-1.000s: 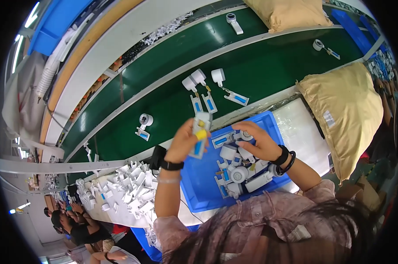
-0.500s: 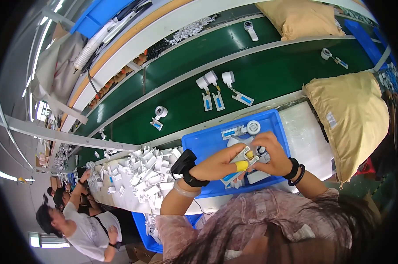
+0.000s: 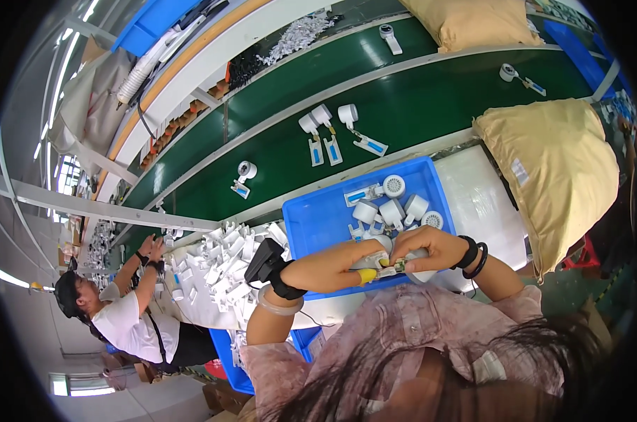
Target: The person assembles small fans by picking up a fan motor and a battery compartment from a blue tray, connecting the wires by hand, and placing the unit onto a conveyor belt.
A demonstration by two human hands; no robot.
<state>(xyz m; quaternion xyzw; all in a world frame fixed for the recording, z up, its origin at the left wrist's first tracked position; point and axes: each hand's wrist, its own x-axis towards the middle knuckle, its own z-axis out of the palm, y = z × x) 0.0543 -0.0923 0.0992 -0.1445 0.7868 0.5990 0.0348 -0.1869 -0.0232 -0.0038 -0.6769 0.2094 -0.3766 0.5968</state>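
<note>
My left hand (image 3: pixel 338 267), with a yellow finger cover, is closed around a white plastic handle part (image 3: pixel 372 263), apparently from a small handheld fan. My right hand (image 3: pixel 431 249) pinches at the end of the same part, where a small greenish piece (image 3: pixel 400 266) shows between the fingertips. Just below the hands sits a white round fan head (image 3: pixel 418 273), partly covered by them. Both hands are over the near side of a blue bin (image 3: pixel 306 231). Inside lie several white fan heads (image 3: pixel 393 212) and an opened fan (image 3: pixel 364 196) with a blue cell in its handle.
A pile of white plastic shells (image 3: pixel 237 264) lies left of the bin. Several opened fans (image 3: pixel 332 150) rest on the green conveyor belt (image 3: pixel 276 158) beyond. A large tan sack (image 3: pixel 557 176) stands at right. Another person (image 3: pixel 132 302) works at the far left.
My hands have come nearer to my body, uncovering fan heads in the bin. The right fingers have closed in on the handle part. The other person's arms now reach toward the belt.
</note>
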